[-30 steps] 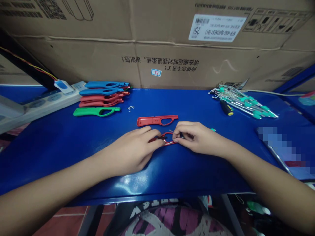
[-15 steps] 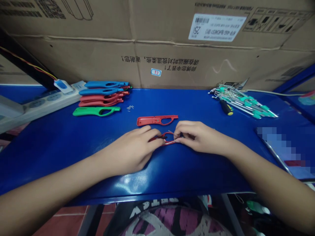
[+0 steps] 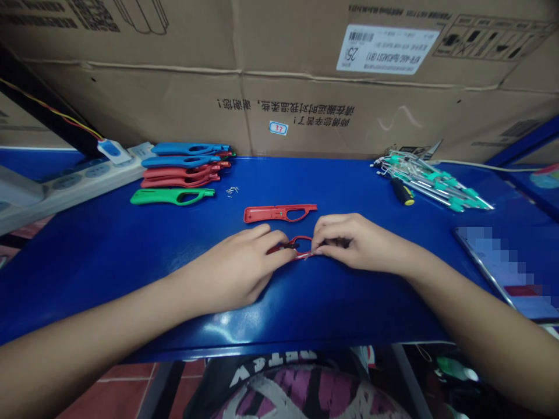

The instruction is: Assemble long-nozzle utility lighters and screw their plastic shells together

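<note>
Between my hands lies a red lighter shell half with a finger loop and some dark parts inside. My left hand is closed on its handle end and hides most of it. My right hand pinches at the loop's right end, where a thin pale wire or tube runs along the near edge. What exactly the right fingertips grip is too small to make out. Just beyond my hands rests a second red shell half, its hollow inside facing up.
At the back left, blue, red and green lighter casings lie stacked beside a power strip and small screws. Metal lighter rods with green parts, a screwdriver and a tablet-like device are on the right. A cardboard box stands behind.
My right fingers have shifted slightly at the loop. A thin clear piece that stuck up above the loop no longer shows there; a thin end now points down below its near edge.
</note>
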Demonstrator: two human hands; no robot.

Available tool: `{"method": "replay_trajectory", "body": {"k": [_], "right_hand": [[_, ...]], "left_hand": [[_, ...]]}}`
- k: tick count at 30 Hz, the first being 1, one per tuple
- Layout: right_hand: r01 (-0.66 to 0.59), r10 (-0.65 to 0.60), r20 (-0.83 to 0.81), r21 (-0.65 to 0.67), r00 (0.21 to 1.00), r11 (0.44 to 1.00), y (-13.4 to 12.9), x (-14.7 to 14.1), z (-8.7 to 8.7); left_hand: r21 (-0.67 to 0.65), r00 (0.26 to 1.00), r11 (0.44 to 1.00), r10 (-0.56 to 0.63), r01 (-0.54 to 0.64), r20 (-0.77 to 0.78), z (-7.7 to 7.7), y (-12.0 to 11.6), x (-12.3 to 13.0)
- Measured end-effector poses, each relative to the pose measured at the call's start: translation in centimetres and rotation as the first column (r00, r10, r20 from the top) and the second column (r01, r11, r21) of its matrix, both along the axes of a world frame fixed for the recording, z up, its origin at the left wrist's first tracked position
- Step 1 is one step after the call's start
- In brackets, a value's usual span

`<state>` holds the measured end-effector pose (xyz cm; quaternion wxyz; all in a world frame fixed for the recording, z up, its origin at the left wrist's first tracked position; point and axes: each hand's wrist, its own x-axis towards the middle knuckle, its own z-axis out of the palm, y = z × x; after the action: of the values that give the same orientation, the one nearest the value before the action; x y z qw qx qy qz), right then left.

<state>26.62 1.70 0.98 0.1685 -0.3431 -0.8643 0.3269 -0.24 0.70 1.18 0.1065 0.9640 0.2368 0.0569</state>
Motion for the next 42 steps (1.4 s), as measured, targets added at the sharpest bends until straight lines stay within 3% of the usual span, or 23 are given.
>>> {"method": "replay_trajectory", "body": {"k": [4, 12, 21, 27, 42], "right_hand": [[-0.019, 0.019, 0.005, 0.012, 1.000, 1.000, 0.0, 0.1, 0.0], [0.119, -0.121, 0.075, 0.030, 0.990, 0.992, -0.3, -0.7, -0.1], [-0.035, 0.030, 0.050, 0.103, 0.998, 0.994, -0.3, 0.1, 0.3], [-0.116, 0.099, 0.119, 0.149, 0.988, 0.982, -0.4, 0.4, 0.8], [-0.055, 0.045, 0.071, 0.150, 0.996, 0.987, -0.4, 0.2, 0.0]], "left_hand": [[-0.018, 1.000, 1.000, -0.001, 0.002, 0.016, -0.1, 0.1, 0.0], [-0.009, 1.000, 1.000, -0.012, 0.011, -0.024, -0.1, 0.1, 0.0], [-0.020, 1.000, 1.000, -0.008, 0.008, -0.001, -0.1, 0.0, 0.0], [-0.015, 1.000, 1.000, -0.006, 0.006, 0.006, -0.1, 0.1, 0.0], [0.003, 1.000, 1.000, -0.011, 0.011, 0.022, -0.1, 0.1, 0.1]]}}
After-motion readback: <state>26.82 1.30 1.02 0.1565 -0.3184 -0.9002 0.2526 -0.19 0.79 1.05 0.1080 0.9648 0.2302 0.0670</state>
